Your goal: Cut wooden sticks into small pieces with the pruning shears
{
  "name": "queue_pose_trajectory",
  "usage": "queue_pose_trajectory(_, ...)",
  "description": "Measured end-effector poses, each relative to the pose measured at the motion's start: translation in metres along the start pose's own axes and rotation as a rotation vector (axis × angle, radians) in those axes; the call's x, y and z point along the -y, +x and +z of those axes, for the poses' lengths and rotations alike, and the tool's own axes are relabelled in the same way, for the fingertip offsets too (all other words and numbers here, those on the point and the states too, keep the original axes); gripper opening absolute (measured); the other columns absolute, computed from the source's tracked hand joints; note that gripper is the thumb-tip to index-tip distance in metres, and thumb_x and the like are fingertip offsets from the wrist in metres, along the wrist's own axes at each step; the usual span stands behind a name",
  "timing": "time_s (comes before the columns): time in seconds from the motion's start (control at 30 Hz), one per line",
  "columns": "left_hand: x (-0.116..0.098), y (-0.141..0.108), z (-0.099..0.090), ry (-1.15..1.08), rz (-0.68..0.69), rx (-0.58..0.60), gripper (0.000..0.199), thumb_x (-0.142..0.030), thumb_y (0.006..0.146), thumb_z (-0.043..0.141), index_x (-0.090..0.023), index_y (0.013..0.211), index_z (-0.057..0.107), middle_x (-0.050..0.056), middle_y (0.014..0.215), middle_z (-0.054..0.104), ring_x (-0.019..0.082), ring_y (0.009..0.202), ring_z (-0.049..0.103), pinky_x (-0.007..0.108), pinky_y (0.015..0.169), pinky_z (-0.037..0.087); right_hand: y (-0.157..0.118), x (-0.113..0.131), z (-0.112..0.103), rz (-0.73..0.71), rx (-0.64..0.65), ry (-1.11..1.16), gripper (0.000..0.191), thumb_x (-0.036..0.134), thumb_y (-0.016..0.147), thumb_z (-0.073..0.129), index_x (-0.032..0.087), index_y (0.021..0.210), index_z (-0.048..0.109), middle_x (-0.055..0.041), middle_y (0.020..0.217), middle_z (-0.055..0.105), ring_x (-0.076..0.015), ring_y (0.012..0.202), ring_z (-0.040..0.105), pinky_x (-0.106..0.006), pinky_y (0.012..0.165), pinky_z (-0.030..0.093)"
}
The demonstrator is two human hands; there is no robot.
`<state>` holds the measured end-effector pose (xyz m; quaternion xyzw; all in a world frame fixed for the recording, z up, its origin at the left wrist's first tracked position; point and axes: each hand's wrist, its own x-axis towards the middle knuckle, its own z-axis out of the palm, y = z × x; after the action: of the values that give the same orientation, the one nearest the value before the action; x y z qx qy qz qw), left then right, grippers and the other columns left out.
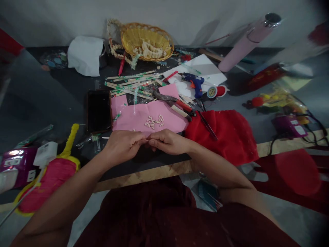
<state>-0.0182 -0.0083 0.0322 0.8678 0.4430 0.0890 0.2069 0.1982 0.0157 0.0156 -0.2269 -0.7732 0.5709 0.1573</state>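
Note:
My left hand (124,145) and my right hand (168,141) meet at the fingertips, just over the near edge of a pink sheet (136,116). Both have their fingers curled and pinched together; whatever sits between them is too small or hidden to name. Small pale pieces (153,122) lie in a loose pile on the pink sheet, beyond my fingers. A thin white stick end shows beside my left hand. Pliers (164,97) with red handles rest across the sheet's far right part.
Behind lie wrapped sticks (128,84), a yellow basket (146,34), a blue glue gun (196,83) and a red thread spool (217,91). A phone (99,111) lies left, red cloth (223,133) right. A pink bottle (246,44) stands at the back right.

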Motion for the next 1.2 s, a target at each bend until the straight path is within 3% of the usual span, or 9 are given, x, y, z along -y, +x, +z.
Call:
queue_pose_trajectory(0.17, -0.004, -0.004, -0.006, -0.029, 0.050, -0.045, 0.025, -0.029, 0.093, 0.046, -0.023, 0.082, 0.068, -0.002, 0.074, 0.073, 0.014, 0.063, 0.063, 0.025, 0.055, 0.031, -0.001, -0.005, 0.001, -0.084, 0.030, 0.146, 0.033, 0.037, 0.099, 0.040, 0.011, 0.096, 0.060, -0.0016, 0.074, 0.061, -0.0075, 0.066, 0.057, -0.019, 0.060, 0.045)
queue_pose_trajectory(0.5, -0.007, -0.007, -0.011, -0.142, 0.074, -0.063, 0.031, -0.031, 0.094, 0.044, -0.022, 0.077, 0.069, -0.002, 0.067, 0.070, 0.011, 0.056, 0.058, 0.023, 0.054, 0.030, -0.001, 0.000, 0.005, -0.063, 0.055, 0.273, 0.038, 0.041, 0.098, 0.041, 0.009, 0.096, 0.062, -0.0001, 0.070, 0.057, -0.0057, 0.060, 0.051, -0.017, 0.053, 0.042)
queue_pose_trajectory(1.0, -0.009, -0.008, -0.011, -0.240, 0.073, -0.088, 0.034, -0.035, 0.094, 0.044, -0.021, 0.076, 0.069, -0.002, 0.063, 0.067, 0.010, 0.055, 0.057, 0.022, 0.054, 0.032, -0.004, 0.006, 0.008, -0.048, 0.043, 0.292, 0.042, 0.046, 0.098, 0.039, 0.011, 0.093, 0.061, 0.0009, 0.068, 0.055, -0.0056, 0.058, 0.048, -0.018, 0.053, 0.039)
queue_pose_trajectory(1.2, -0.002, -0.003, -0.005, -0.133, 0.015, -0.066, 0.031, -0.038, 0.093, 0.047, -0.021, 0.079, 0.069, -0.001, 0.069, 0.070, 0.011, 0.059, 0.060, 0.023, 0.055, 0.031, 0.000, -0.003, 0.001, -0.075, 0.024, 0.085, 0.039, 0.045, 0.098, 0.037, 0.013, 0.092, 0.059, -0.0010, 0.075, 0.058, -0.0078, 0.066, 0.054, -0.020, 0.061, 0.043)
